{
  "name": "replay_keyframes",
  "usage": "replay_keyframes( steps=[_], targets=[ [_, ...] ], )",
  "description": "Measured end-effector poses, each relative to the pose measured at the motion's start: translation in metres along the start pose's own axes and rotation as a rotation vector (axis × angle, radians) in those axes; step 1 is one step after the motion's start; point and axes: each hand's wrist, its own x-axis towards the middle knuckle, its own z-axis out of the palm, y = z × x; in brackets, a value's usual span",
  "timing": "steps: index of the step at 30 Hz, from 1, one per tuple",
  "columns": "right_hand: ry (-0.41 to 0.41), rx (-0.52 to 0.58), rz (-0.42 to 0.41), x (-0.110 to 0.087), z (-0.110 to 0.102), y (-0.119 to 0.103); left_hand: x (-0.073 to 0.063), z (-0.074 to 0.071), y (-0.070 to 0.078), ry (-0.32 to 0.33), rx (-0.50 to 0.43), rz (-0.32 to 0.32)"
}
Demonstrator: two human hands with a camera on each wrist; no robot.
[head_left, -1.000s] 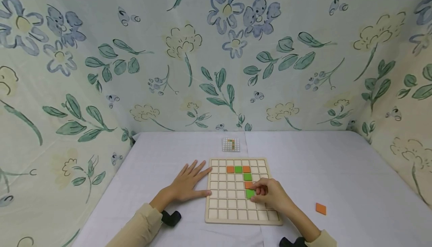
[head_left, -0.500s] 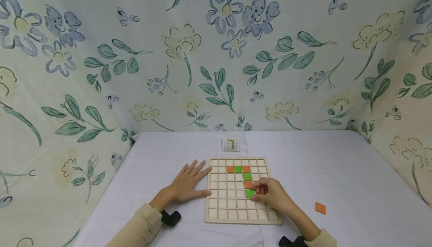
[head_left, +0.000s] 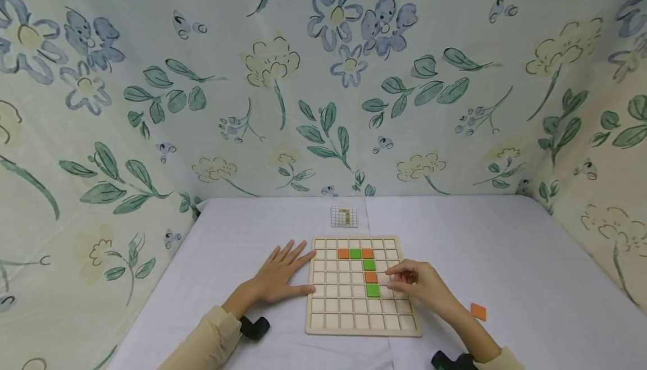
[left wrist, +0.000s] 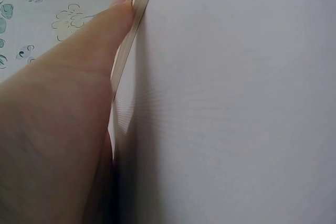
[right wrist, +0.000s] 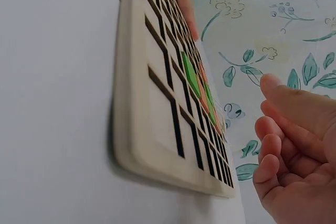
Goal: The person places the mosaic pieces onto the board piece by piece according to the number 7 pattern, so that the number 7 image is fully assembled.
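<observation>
A square wooden grid board [head_left: 333,305] lies on the table, with orange and green tiles in a row and a column that meet at a corner. At the column's near end sits a green tile [head_left: 372,291], with an orange tile [head_left: 370,277] just beyond it. My left hand [head_left: 283,273] is spread flat, its thumb and a fingertip at the board's left edge. Over the board's right side hovers my right hand [head_left: 422,286], fingers loosely bent, thumb apart, nothing between them. The right wrist view shows that hand's bare fingertips [right wrist: 270,85] off the board.
One loose orange tile [head_left: 478,311] lies on the white tablecloth [head_left: 531,269], right of the board and beside my right forearm. Behind the board stands a small card [head_left: 344,217] printed with a gridded tile pattern. Floral cloth [head_left: 323,78] hangs around the table's back and sides.
My right hand has let go of the green tile at the column's near end and drawn back to the right, fingers parting. The left hand has stayed at the board's edge.
</observation>
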Motion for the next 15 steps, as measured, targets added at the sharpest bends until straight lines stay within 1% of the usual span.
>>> replay_keyframes(
  steps=[2,4,8,13,15],
  targets=[
    [0.02,0.006,-0.011,-0.005,-0.007,-0.001,0.0,0.0,0.0,0.003,0.003,0.002],
    [0.045,0.011,-0.006,-0.011,-0.015,-0.001,0.0,0.0,0.0,0.002,0.007,0.003],
    [0.099,-0.002,0.029,-0.025,-0.03,-0.001,0.0,0.0,0.001,-0.001,0.004,0.002],
    [0.149,-0.029,0.057,-0.045,-0.05,0.006,0.0,0.0,0.002,-0.006,-0.003,-0.006],
    [0.163,-0.028,0.093,-0.054,-0.057,0.009,0.0,0.0,0.002,-0.004,0.002,-0.007]
  ],
)
